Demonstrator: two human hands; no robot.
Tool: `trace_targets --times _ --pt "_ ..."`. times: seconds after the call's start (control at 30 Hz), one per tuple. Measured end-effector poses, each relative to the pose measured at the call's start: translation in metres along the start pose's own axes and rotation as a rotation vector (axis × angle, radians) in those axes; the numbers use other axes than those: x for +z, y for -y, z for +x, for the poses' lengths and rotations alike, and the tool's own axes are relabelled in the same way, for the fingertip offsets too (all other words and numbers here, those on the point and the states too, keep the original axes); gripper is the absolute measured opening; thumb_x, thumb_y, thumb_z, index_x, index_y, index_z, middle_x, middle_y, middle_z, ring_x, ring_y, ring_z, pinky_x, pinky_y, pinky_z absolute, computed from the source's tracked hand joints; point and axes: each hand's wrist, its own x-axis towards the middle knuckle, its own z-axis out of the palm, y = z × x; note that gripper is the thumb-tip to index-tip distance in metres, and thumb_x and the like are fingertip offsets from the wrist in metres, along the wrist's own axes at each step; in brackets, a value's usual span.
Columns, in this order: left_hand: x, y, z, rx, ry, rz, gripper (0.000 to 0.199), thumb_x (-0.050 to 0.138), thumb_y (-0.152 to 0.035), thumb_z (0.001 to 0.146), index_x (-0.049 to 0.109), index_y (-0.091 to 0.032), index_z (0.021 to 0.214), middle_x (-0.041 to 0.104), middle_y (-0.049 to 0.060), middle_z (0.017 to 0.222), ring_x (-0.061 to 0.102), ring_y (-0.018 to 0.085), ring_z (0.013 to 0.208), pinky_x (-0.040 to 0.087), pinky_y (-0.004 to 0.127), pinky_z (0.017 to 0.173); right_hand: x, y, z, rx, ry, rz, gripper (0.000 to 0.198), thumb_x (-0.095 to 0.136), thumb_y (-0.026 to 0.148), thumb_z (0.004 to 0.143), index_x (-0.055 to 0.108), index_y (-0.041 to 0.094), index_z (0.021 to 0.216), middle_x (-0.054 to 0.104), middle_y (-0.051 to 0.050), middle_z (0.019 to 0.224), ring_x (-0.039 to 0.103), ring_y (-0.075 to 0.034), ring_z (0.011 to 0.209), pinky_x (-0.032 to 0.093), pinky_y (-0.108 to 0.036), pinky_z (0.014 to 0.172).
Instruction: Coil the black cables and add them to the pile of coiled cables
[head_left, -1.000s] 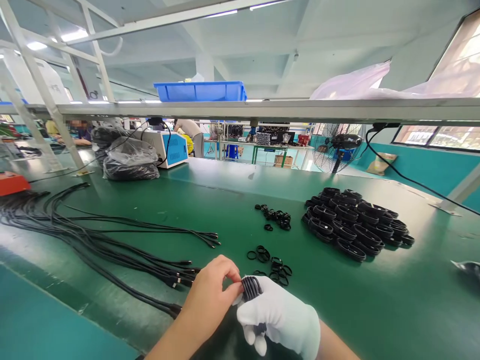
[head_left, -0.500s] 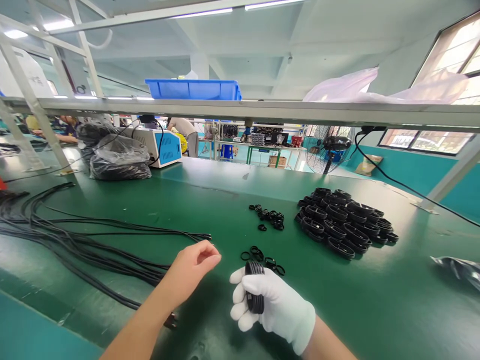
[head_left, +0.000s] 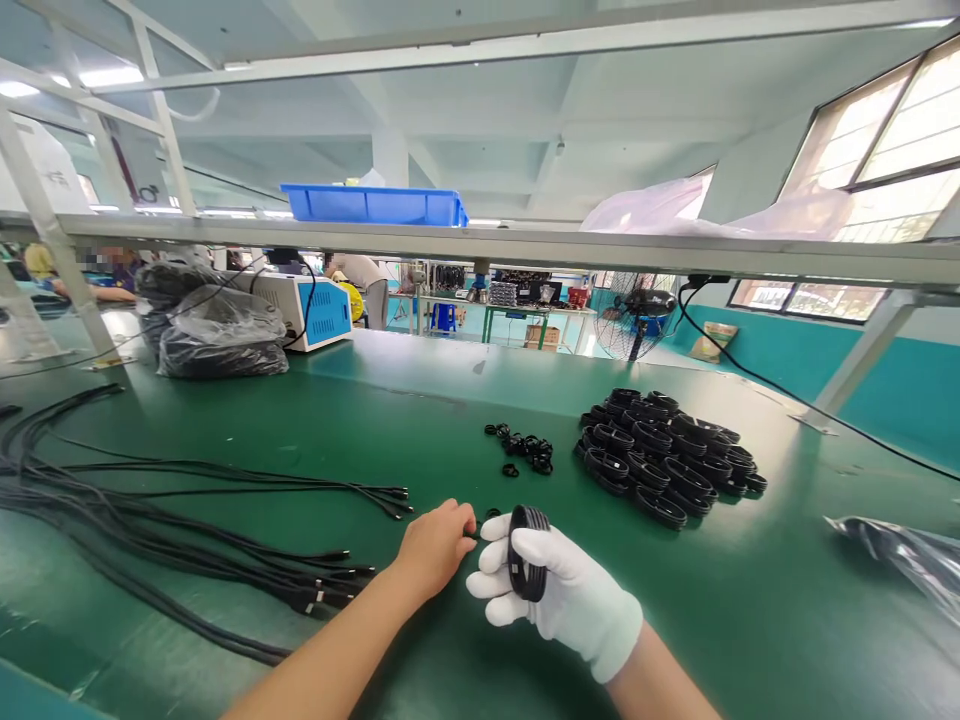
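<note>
My right hand (head_left: 574,590), in a white glove, grips a coiled black cable (head_left: 529,578) between thumb and fingers, held upright above the table. My bare left hand (head_left: 437,545) is just left of it, its fingers curled down at the tabletop. A small black ring (head_left: 493,513) shows by its fingertips; other rings there are hidden behind my hands, and I cannot see what the fingers pinch. Farther back lies a cluster of small black rings (head_left: 529,447). Uncoiled black cables (head_left: 225,545) stretch across the table on the left.
A heap of coiled black cables (head_left: 660,455) sits at the right, and a clear plastic bag (head_left: 900,560) lies beyond it. Bagged goods (head_left: 225,335) and a blue-and-white machine (head_left: 322,305) stand back left. A shelf (head_left: 525,240) spans overhead, carrying a blue bin (head_left: 375,205).
My left hand has moved right, from beside the loose cable ends to the small rings in front of my right hand. The right hand still holds the coiled cable. The view has tilted up slightly.
</note>
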Motion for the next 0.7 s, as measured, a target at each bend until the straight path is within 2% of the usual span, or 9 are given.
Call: trace_targets --times 0.1,0.23,0.33,0.4,0.47,0.57,0.7 --pt "0.000 0.002 0.000 -0.032 -0.006 -0.072 0.009 0.051 -0.019 0.073 0.048 -0.021 0.065 0.048 -0.002 0.073 0.049 0.017 0.073 0.033 0.026 0.067 0.005 0.002 0.000 0.010 -0.013 -0.032 0.039 0.071 0.037 0.062 0.057 0.015 0.091 0.061 -0.004 0.077 0.063 -0.020 0.068 0.042 -0.026 0.052" --pt "-0.018 -0.007 -0.023 -0.085 0.048 -0.278 0.017 0.038 -0.032 0.083 0.042 -0.021 0.071 0.041 -0.004 0.063 0.045 0.014 0.061 0.035 0.024 0.058 0.017 0.002 0.006 -0.069 -0.285 -0.245 0.036 0.067 0.024 0.062 0.050 0.014 0.093 0.057 0.000 0.066 0.058 -0.014 0.056 0.040 -0.024 0.045" --pt "-0.024 -0.019 -0.044 -0.116 0.095 -0.570 0.021 0.035 -0.037 0.084 0.039 -0.020 0.073 0.041 -0.005 0.062 0.041 0.011 0.055 0.036 0.022 0.056 0.025 -0.002 0.012 -0.122 -0.424 -0.391 0.036 0.062 0.020 0.062 0.047 0.014 0.094 0.057 0.000 0.072 0.056 -0.012 0.050 0.040 -0.024 0.041" --pt "-0.021 -0.025 -0.054 -0.155 0.110 -0.842 0.021 0.045 -0.036 0.080 0.041 -0.019 0.070 0.043 -0.004 0.062 0.039 0.009 0.054 0.035 0.021 0.055 0.029 -0.007 0.014 -0.139 -0.423 -0.446 0.036 0.059 0.019 0.061 0.046 0.014 0.094 0.059 -0.001 0.075 0.055 -0.010 0.049 0.040 -0.023 0.041" --pt "-0.015 -0.029 -0.058 -0.196 0.110 -1.032 0.021 0.053 -0.033 0.076 0.043 -0.017 0.066 0.044 -0.005 0.059 0.038 0.008 0.053 0.032 0.021 0.053 0.033 -0.011 0.014 -0.149 -0.410 -0.530 0.034 0.055 0.017 0.061 0.045 0.014 0.093 0.058 0.002 0.062 0.050 -0.009 0.044 0.038 -0.022 0.040" --pt "-0.009 -0.030 -0.061 -0.243 0.111 -1.103 0.022 0.057 -0.031 0.076 0.045 -0.017 0.065 0.047 -0.004 0.057 0.039 0.008 0.053 0.032 0.021 0.052 0.038 -0.014 0.012 -0.134 -0.413 -0.636 0.028 0.049 0.016 0.062 0.045 0.016 0.090 0.047 0.009 0.042 0.042 -0.008 0.036 0.034 -0.021 0.038" --pt "-0.014 -0.026 -0.068 -0.244 0.145 -1.291 0.018 0.059 -0.030 0.076 0.051 -0.016 0.069 0.050 -0.002 0.062 0.044 0.009 0.057 0.033 0.019 0.049 0.044 -0.012 0.008 -0.113 -0.448 -0.728 0.020 0.047 0.015 0.060 0.044 0.019 0.079 0.041 0.011 0.038 0.038 -0.007 0.032 0.029 -0.019 0.035"
